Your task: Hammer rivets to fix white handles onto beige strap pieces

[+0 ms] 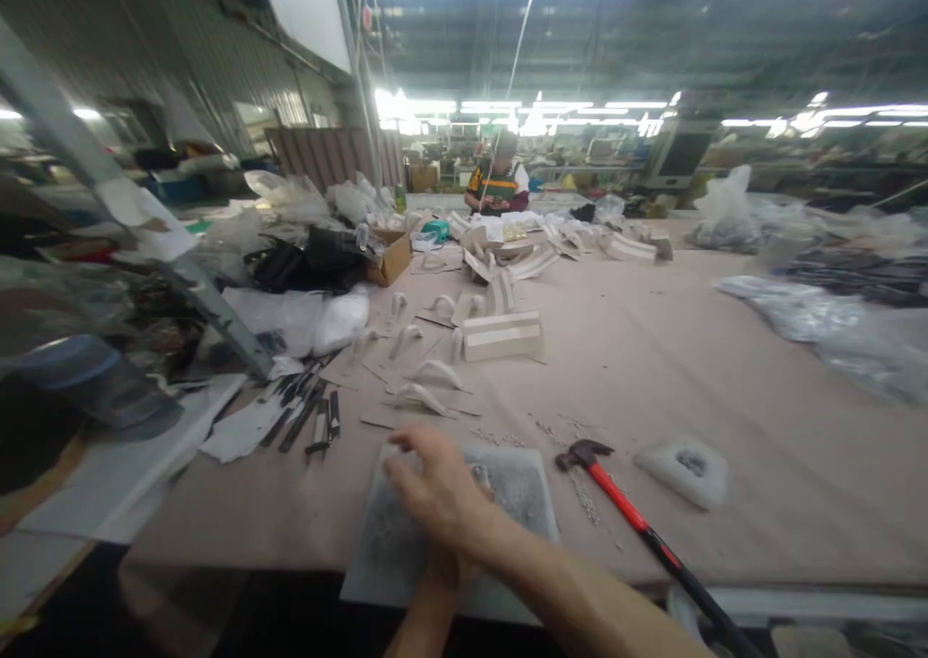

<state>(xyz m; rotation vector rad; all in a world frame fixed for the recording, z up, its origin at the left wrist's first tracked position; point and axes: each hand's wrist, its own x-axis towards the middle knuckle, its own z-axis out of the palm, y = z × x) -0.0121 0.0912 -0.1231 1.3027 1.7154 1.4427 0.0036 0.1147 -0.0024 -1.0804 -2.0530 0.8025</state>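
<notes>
The right hand (pixel 435 484) is hovering over or resting on a pale board (pixel 522 590) at the near edge of the worktop (pixel 638 349); its fingers are bending loosely, slightly parted, and whether they are pinching anything I cannot tell. The left hand (pixel 481 482) is mostly hiding beneath the right one, also over the board, so I cannot tell its grip. The board is lying flat, its near edge jutting past the worktop. Just beyond it and to its right, small metal pieces (pixel 586 499) are lying loose, and a red-and-black hammer (pixel 630 508) is lying beside them, its handle pointing toward the near edge. Farther right, a whitish slab (pixel 671 474) is carrying a dark grey cluster at its middle. At the left, a clear tub (pixel 116 397) is standing; its contents are too blurred to tell. An open cardboard box (pixel 391 260) is sitting farther back, with black items (pixel 311 257) crowding beside it. At the right, clear plastic bags (pixel 797 315) are lying near dark stacked material (pixel 862 273).
</notes>
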